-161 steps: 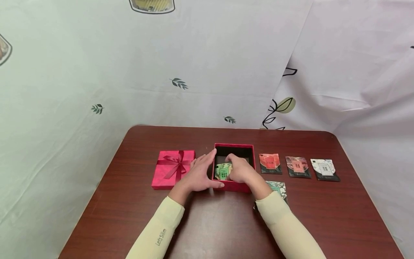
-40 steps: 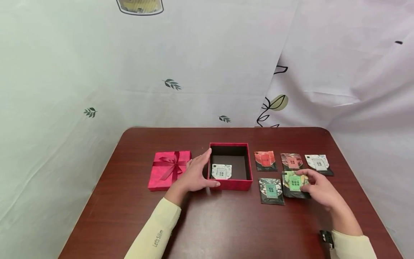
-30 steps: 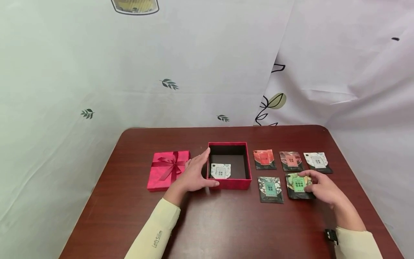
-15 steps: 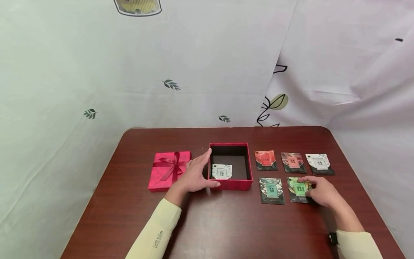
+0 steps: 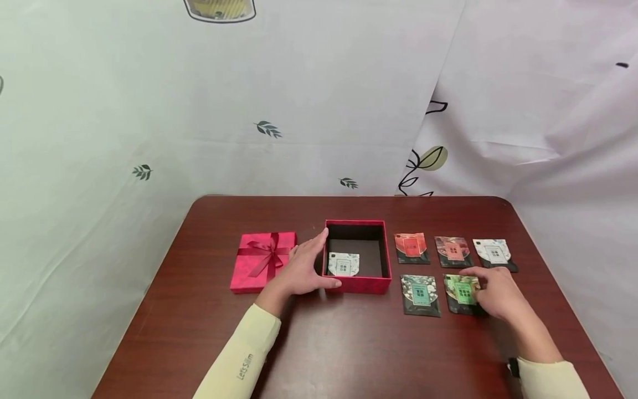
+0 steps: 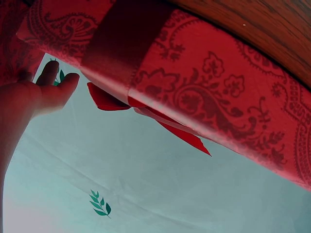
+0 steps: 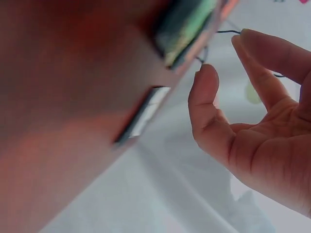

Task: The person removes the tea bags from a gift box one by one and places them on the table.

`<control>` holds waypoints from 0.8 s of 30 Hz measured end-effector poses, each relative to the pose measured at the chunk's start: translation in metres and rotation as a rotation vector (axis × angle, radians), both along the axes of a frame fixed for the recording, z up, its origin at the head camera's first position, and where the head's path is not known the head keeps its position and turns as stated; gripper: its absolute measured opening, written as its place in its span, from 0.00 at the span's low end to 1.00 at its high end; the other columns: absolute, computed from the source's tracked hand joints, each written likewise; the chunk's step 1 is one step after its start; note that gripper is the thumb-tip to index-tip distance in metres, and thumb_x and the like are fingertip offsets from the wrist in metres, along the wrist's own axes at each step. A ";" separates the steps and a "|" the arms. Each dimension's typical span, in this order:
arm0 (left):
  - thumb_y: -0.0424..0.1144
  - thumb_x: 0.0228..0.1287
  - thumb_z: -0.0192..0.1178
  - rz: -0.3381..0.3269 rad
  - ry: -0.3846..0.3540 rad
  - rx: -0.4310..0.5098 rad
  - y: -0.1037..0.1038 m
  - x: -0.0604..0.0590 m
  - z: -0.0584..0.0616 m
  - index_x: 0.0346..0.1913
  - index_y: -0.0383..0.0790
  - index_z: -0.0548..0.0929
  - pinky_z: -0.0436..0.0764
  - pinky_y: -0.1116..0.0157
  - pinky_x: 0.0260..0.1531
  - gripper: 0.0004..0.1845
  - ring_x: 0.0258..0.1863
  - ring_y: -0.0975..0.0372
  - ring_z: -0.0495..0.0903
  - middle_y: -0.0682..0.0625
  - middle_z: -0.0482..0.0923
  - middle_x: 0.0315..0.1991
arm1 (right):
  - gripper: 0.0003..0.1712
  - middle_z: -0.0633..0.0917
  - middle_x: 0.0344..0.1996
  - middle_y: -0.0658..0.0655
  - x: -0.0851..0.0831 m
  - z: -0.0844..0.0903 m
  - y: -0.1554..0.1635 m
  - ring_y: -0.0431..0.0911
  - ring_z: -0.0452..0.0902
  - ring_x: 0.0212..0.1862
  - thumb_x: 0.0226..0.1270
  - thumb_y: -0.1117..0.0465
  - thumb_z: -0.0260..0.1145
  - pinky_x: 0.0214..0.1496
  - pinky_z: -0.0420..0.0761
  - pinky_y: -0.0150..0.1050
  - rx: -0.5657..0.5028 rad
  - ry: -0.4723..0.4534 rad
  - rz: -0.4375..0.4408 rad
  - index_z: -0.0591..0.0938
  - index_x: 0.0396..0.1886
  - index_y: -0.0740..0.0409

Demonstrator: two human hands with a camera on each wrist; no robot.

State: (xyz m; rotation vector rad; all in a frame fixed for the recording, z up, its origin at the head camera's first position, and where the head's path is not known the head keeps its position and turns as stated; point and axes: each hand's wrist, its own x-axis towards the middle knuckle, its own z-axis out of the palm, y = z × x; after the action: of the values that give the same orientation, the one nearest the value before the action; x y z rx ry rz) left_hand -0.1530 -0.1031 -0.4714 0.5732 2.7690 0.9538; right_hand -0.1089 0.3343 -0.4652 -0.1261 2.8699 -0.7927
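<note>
My left hand (image 5: 304,269) rests against the near-left corner of the open red box (image 5: 361,285), fingers along its left side and thumb at the front. A white sachet (image 5: 344,265) lies inside the box, at the front left. My right hand (image 5: 500,293) hovers at the right edge of a green-labelled sachet (image 5: 458,303), which lies on the table. In the right wrist view the thumb and fingers of that hand (image 7: 262,126) are parted, with nothing between them. Left of the green sachet lies a teal-labelled sachet (image 5: 420,296).
The red lid (image 5: 244,277) with a ribbon bow sits left of my left hand. Behind the two near sachets lie an orange sachet (image 5: 411,247), a dark red sachet (image 5: 453,252) and a white-and-black sachet (image 5: 495,254). A patterned white cloth (image 5: 299,111) hangs behind the table (image 5: 339,349).
The green sachet has gone from the box to the table, right of the teal one, and my right hand has let go of it. My left hand has stayed at the box.
</note>
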 end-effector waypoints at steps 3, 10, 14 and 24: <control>0.64 0.44 0.75 -0.002 0.003 -0.004 0.000 0.000 0.000 0.82 0.53 0.45 0.48 0.42 0.68 0.66 0.73 0.57 0.54 0.59 0.49 0.79 | 0.25 0.69 0.18 0.54 0.000 0.010 -0.007 0.49 0.60 0.23 0.56 0.76 0.60 0.19 0.63 0.39 -0.021 0.023 0.005 0.82 0.56 0.65; 0.63 0.43 0.77 0.014 -0.010 -0.004 0.000 0.000 0.001 0.82 0.53 0.45 0.48 0.42 0.68 0.67 0.74 0.57 0.54 0.59 0.50 0.78 | 0.29 0.71 0.46 0.73 -0.002 0.032 -0.029 0.59 0.70 0.38 0.60 0.70 0.68 0.28 0.71 0.45 -0.020 0.041 -0.027 0.77 0.63 0.66; 0.62 0.42 0.77 0.023 -0.008 -0.006 0.001 0.001 0.001 0.82 0.54 0.46 0.49 0.42 0.68 0.67 0.74 0.56 0.54 0.59 0.51 0.78 | 0.30 0.72 0.49 0.73 -0.004 0.039 -0.044 0.62 0.72 0.44 0.59 0.70 0.70 0.33 0.75 0.50 -0.068 0.084 -0.013 0.76 0.63 0.66; 0.62 0.42 0.77 0.032 -0.007 -0.008 0.001 0.003 0.002 0.81 0.56 0.46 0.47 0.41 0.69 0.66 0.75 0.49 0.49 0.57 0.53 0.78 | 0.27 0.73 0.54 0.70 -0.010 0.060 -0.085 0.63 0.76 0.49 0.60 0.70 0.69 0.43 0.77 0.59 -0.154 0.172 0.049 0.77 0.61 0.62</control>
State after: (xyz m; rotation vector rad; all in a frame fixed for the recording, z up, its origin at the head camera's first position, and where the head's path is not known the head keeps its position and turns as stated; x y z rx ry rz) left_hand -0.1502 -0.1021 -0.4697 0.5248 2.7824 0.9483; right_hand -0.1193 0.2493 -0.4050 -0.2964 2.9474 -1.0398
